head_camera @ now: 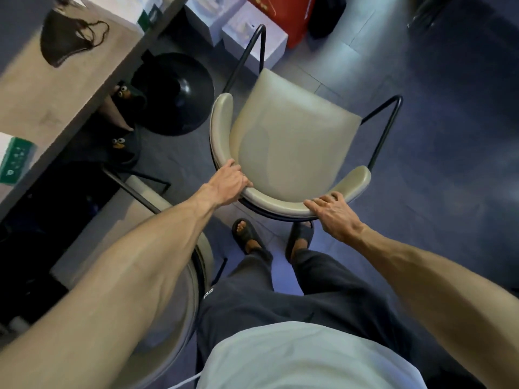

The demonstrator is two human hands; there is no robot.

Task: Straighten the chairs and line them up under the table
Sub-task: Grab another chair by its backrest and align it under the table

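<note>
A beige padded chair (292, 136) with a curved backrest and black metal legs stands on the floor in front of me, turned at an angle to the table (70, 88) at the left. My left hand (229, 182) grips the left part of the curved backrest. My right hand (335, 213) holds the right part of the backrest, fingers over its top edge. A second beige chair (146, 217) sits at the lower left, its seat partly under the table and partly hidden by my left forearm.
A black round pedestal base (175, 94) stands under the table edge. White boxes (252, 40) and a red bag (297, 18) sit on the floor beyond the chair. A black mask (67, 40) lies on the tabletop. My sandalled feet are just behind the chair.
</note>
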